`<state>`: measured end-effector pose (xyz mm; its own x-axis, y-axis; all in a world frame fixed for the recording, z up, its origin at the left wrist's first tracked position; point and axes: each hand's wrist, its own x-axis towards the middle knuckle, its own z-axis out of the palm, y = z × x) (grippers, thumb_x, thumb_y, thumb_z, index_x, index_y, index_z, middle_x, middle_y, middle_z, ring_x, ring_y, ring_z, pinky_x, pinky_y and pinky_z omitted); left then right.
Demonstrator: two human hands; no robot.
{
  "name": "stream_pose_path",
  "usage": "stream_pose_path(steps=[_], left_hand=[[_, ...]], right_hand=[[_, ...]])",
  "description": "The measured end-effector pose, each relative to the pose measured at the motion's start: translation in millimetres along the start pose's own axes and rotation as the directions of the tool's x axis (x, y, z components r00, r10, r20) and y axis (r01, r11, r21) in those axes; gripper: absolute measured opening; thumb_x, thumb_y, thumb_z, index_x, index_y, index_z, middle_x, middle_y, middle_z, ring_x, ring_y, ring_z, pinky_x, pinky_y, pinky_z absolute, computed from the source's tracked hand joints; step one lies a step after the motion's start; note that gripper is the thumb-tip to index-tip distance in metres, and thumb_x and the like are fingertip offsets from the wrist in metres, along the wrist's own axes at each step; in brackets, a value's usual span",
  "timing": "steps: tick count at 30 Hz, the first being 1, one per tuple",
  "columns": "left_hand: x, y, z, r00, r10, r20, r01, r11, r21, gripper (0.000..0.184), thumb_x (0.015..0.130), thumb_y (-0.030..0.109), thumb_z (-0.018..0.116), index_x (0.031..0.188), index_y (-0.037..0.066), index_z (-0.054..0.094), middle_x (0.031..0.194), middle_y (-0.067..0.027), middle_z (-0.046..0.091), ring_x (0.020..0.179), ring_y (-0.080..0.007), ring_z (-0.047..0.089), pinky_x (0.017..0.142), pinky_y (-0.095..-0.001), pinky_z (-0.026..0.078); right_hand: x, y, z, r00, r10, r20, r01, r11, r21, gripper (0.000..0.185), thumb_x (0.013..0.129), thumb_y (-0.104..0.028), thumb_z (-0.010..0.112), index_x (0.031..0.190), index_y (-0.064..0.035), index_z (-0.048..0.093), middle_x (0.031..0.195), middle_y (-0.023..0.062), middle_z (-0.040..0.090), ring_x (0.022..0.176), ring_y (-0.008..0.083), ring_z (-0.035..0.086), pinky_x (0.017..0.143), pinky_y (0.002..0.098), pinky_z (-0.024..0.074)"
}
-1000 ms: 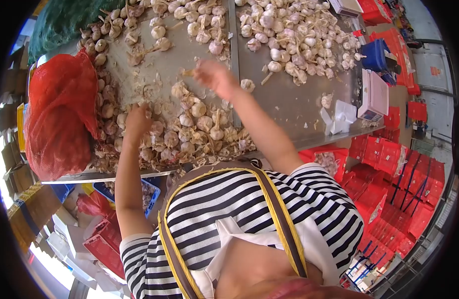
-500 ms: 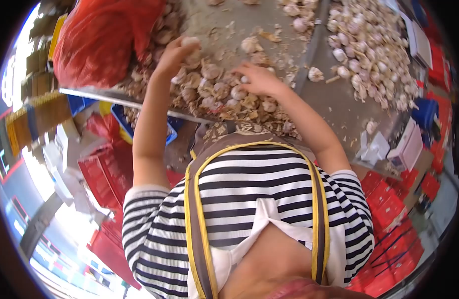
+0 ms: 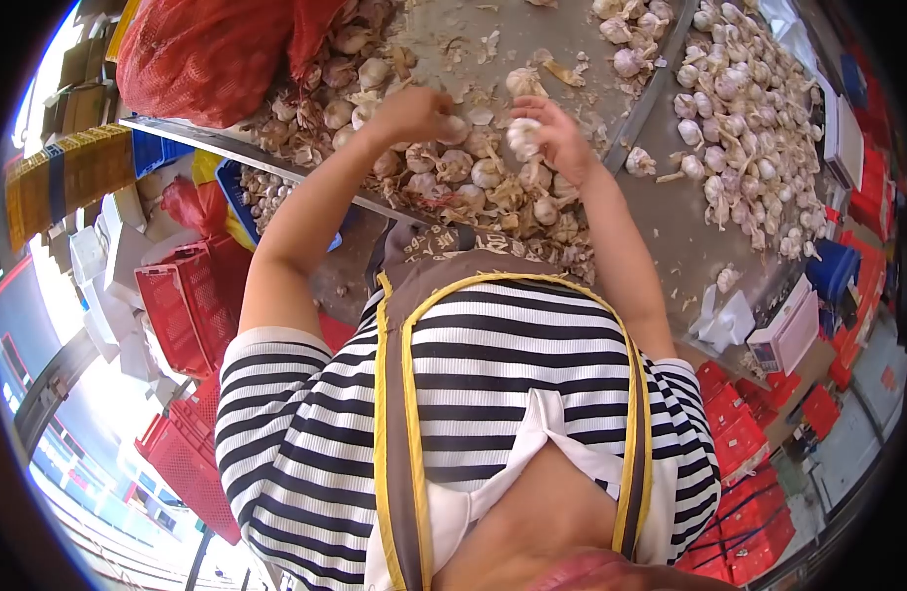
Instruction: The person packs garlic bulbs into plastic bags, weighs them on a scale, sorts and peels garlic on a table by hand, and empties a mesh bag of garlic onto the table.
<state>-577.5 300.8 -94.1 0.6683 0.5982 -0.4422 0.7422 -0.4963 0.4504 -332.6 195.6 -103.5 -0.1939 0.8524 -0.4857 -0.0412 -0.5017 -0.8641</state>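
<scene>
right hand (image 3: 560, 141) has a garlic bulb (image 3: 523, 138) pinched by the loose pile (image 3: 485, 173); left hand (image 3: 414, 113) at the pile too, can't tell if gripping; bulb's probably light, firm, flaky-skinned, so grab its sides

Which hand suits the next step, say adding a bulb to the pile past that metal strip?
Probably the right hand: it holds a garlic bulb and is nearer the metal strip and the pile beyond. The left hand is farther from both.
</scene>
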Motion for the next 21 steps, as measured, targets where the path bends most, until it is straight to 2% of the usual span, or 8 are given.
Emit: stream_pose_path(steps=[2, 4, 7, 8, 9, 11, 19, 21], left_hand=[[6.7, -24.8, 2.1, 0.987, -0.158, 0.003, 0.142, 0.883, -0.447, 0.026, 0.078, 0.025, 0.07, 0.1, 0.011, 0.069, 0.078, -0.008, 0.066, 0.07, -0.0163, 0.061, 0.065, -0.0322, 0.048], [-6.8, -17.6, -10.9, 0.981, -0.193, 0.017, 0.177, 0.859, -0.48, 0.024, 0.083, 0.023, 0.065, 0.102, 0.008, 0.068, 0.077, -0.0047, 0.065, 0.068, -0.0108, 0.057, 0.063, -0.029, 0.046], [-9.0, -19.2, -8.0, 0.968, -0.139, -0.207, -0.002, 0.827, -0.563, 0.028, 0.081, 0.021, 0.066, 0.106, 0.009, 0.066, 0.089, -0.0071, 0.066, 0.073, -0.016, 0.061, 0.067, -0.0321, 0.049], [-9.6, -18.6, -3.6, 0.966, -0.144, -0.212, -0.002, 0.823, -0.568, 0.028, 0.081, 0.021, 0.066, 0.106, 0.009, 0.066, 0.089, -0.0071, 0.066, 0.073, -0.016, 0.061, 0.067, -0.0321, 0.049], [-14.0, -8.1, -3.0, 0.959, -0.054, -0.278, -0.04, 0.946, -0.323, 0.033, 0.079, 0.021, 0.067, 0.11, 0.01, 0.064, 0.09, -0.0093, 0.064, 0.076, -0.0203, 0.063, 0.069, -0.0344, 0.05], [-22.4, 13.6, 5.8, 0.956, 0.059, -0.287, -0.039, 0.996, 0.074, 0.039, 0.076, 0.021, 0.067, 0.113, 0.013, 0.06, 0.087, -0.0127, 0.062, 0.084, -0.0307, 0.063, 0.073, -0.0408, 0.051], [-0.5, 25.0, 10.5, 0.992, -0.124, -0.033, 0.127, 0.986, 0.108, 0.032, 0.078, 0.022, 0.064, 0.109, 0.013, 0.059, 0.093, -0.012, 0.065, 0.083, -0.0288, 0.065, 0.071, -0.0385, 0.051], [-3.0, 8.5, 4.3, 0.986, -0.165, -0.001, 0.14, 0.837, -0.529, 0.044, 0.079, 0.016, 0.063, 0.122, 0.014, 0.056, 0.099, -0.0087, 0.064, 0.083, -0.0216, 0.063, 0.068, -0.0344, 0.05]], right_hand=[[2.6, 4.0, -15.1, 0.978, -0.071, 0.196, -0.091, 0.702, 0.707, 0.048, 0.075, -0.008, 0.061, 0.122, -0.0033, 0.049, 0.121, 0.0132, 0.053, 0.094, 0.0232, 0.062, 0.075, 0.0338, 0.0549], [1.5, -2.3, -10.0, 0.968, -0.072, 0.24, -0.129, 0.68, 0.722, 0.041, 0.077, -0.011, 0.059, 0.117, -0.0018, 0.052, 0.116, 0.0126, 0.056, 0.096, 0.0212, 0.062, 0.074, 0.0316, 0.055], [20.7, -1.8, 3.0, 0.964, 0.248, 0.099, -0.264, 0.941, 0.212, 0.033, 0.075, -0.01, 0.063, 0.107, -0.0034, 0.058, 0.097, 0.0098, 0.062, 0.097, 0.0225, 0.062, 0.078, 0.0347, 0.054], [24.2, 1.6, 6.2, 0.963, 0.25, 0.103, -0.266, 0.942, 0.202, 0.033, 0.075, -0.01, 0.063, 0.107, -0.0034, 0.058, 0.097, 0.0098, 0.062, 0.097, 0.0225, 0.062, 0.078, 0.0347, 0.054], [25.0, -0.8, 14.8, 0.998, 0.013, 0.068, 0.006, 0.961, -0.275, 0.036, 0.073, -0.011, 0.065, 0.107, -0.0064, 0.058, 0.097, 0.0108, 0.06, 0.095, 0.0248, 0.062, 0.077, 0.0356, 0.0537], [18.1, -7.5, 40.8, 0.974, -0.207, 0.093, 0.194, 0.542, -0.818, 0.043, 0.067, -0.011, 0.068, 0.109, -0.0148, 0.059, 0.102, 0.013, 0.055, 0.093, 0.0303, 0.061, 0.077, 0.0391, 0.0517], [27.8, 8.9, 43.9, 0.973, -0.189, 0.129, 0.17, 0.223, -0.96, 0.048, 0.069, -0.012, 0.067, 0.116, -0.0133, 0.058, 0.107, 0.0137, 0.055, 0.093, 0.0314, 0.062, 0.077, 0.0418, 0.0514], [26.4, 12.2, 29.5, 0.97, -0.231, 0.082, 0.204, 0.578, -0.79, 0.052, 0.073, -0.015, 0.064, 0.124, -0.0104, 0.054, 0.104, 0.0157, 0.061, 0.091, 0.0278, 0.063, 0.068, 0.0382, 0.0531]])
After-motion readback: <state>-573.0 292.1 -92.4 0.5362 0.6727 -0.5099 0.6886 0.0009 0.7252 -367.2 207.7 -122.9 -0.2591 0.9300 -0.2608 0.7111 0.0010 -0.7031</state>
